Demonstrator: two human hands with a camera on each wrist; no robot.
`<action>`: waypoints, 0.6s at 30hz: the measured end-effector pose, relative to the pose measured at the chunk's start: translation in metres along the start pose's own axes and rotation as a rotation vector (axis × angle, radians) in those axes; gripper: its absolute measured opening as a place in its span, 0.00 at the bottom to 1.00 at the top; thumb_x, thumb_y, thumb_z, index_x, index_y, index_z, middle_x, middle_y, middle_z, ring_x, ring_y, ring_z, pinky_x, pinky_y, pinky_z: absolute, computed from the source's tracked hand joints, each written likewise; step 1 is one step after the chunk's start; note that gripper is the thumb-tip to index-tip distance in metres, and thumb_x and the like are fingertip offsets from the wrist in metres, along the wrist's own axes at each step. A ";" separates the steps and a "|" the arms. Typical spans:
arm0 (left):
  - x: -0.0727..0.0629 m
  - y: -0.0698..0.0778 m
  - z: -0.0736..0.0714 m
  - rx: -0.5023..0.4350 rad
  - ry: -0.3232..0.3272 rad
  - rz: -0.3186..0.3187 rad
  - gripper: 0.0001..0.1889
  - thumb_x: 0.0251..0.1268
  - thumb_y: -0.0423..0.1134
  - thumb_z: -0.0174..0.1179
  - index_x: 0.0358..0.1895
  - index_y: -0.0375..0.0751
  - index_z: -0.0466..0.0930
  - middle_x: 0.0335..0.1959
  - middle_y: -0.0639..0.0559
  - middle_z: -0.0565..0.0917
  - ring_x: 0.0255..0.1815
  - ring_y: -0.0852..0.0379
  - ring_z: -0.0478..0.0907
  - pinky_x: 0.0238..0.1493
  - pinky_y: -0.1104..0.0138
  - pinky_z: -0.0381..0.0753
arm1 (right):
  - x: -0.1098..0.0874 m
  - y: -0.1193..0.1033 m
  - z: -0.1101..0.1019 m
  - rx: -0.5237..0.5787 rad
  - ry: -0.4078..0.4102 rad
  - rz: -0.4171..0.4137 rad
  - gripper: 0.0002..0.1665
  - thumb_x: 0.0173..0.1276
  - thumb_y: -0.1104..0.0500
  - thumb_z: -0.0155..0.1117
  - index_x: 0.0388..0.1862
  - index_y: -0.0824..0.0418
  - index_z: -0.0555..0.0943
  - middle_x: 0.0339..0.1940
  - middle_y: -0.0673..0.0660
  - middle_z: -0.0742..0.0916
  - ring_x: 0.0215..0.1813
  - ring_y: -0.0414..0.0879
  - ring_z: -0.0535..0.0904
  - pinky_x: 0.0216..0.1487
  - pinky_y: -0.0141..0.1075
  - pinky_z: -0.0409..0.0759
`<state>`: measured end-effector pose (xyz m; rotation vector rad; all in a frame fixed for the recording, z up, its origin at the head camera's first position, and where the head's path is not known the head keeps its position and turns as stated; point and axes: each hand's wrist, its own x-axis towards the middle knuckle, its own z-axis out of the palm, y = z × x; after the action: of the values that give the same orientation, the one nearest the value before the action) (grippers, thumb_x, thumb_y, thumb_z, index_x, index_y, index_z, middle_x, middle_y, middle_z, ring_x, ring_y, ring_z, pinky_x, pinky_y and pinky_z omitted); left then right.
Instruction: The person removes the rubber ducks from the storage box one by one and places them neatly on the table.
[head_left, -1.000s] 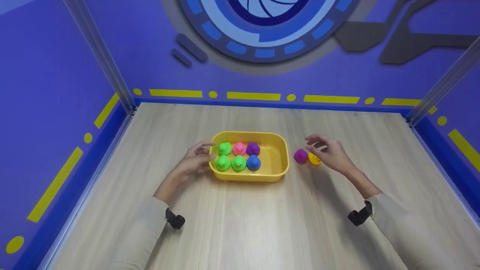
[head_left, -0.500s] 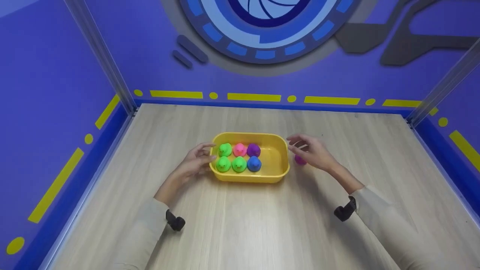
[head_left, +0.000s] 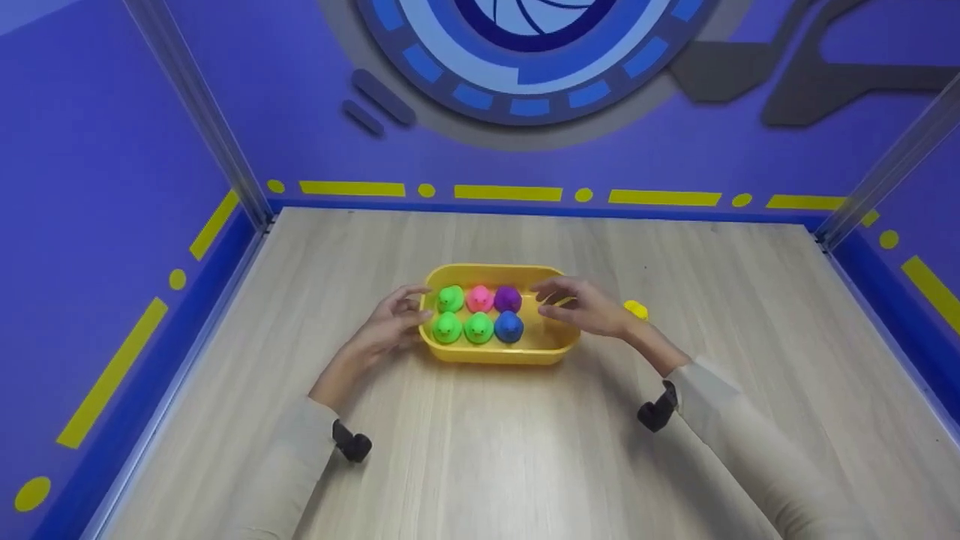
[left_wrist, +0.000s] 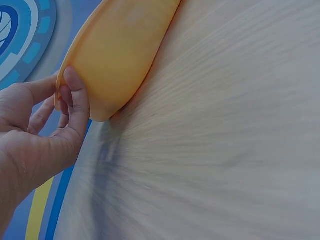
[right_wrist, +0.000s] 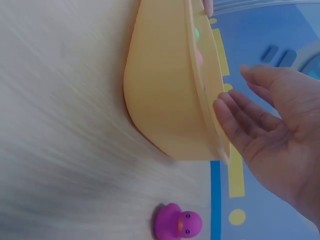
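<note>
A yellow plastic tub stands mid-table in the head view. Inside it, in two rows at the left and middle, sit small rubber ducks: several green, such as one green duck, a pink duck, a purple duck and a blue duck. My left hand pinches the tub's left rim, plain in the left wrist view. My right hand hovers over the tub's right end, fingers loosely bent and apart from the thumb, nothing seen between them. A magenta duck is on the table, hidden in the head view.
A yellow duck rests on the table right of the tub, beside my right wrist. Blue-purple panels rise behind and at both sides of the wooden table.
My right hand has moved left, from above the loose ducks to over the tub's right end. The yellow duck shows again; the magenta duck is now covered. My left hand stays at the rim.
</note>
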<state>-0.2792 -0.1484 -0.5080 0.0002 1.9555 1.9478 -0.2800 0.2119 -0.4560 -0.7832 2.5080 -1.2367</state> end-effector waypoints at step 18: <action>0.001 -0.001 -0.001 -0.039 -0.024 0.013 0.28 0.71 0.31 0.63 0.71 0.44 0.69 0.47 0.51 0.75 0.40 0.58 0.80 0.39 0.68 0.83 | 0.027 -0.001 0.034 -0.269 -0.154 -0.047 0.25 0.68 0.63 0.71 0.64 0.64 0.80 0.57 0.62 0.86 0.57 0.58 0.82 0.60 0.50 0.84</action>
<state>-0.2803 -0.1488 -0.5097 0.0257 1.9068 1.9849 -0.2875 0.1739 -0.4753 -0.9634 2.5705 -0.8246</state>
